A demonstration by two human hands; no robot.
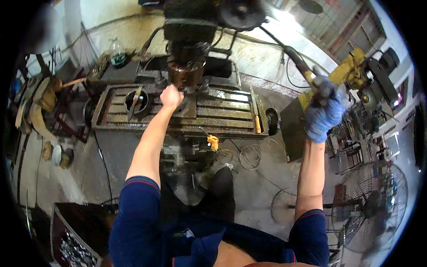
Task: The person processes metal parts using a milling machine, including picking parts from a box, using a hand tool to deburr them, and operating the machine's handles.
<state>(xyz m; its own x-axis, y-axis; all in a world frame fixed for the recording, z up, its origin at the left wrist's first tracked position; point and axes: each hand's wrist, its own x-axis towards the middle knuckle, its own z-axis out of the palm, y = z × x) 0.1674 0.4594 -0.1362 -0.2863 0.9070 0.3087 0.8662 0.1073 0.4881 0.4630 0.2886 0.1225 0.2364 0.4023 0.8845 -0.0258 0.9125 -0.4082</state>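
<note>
Two hands work far apart: the bare left hand [171, 96] reaches to twelve o'clock, its grip curled shut around something small I cannot make out, pressed on the slotted worktop [231, 111] right under the drill head [187, 71], likely steadying a piece where the tool comes down. The right hand [324, 116], in a blue glove, is raised at two o'clock with its grip closed tight round the end of the long feed lever [296, 60], which runs back to the machine; a round fan [371, 204] stands at four o'clock

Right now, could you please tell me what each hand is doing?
Left hand: bare, closed on something small at the machine table.
Right hand: blue-gloved, closed on the feed lever.
</note>
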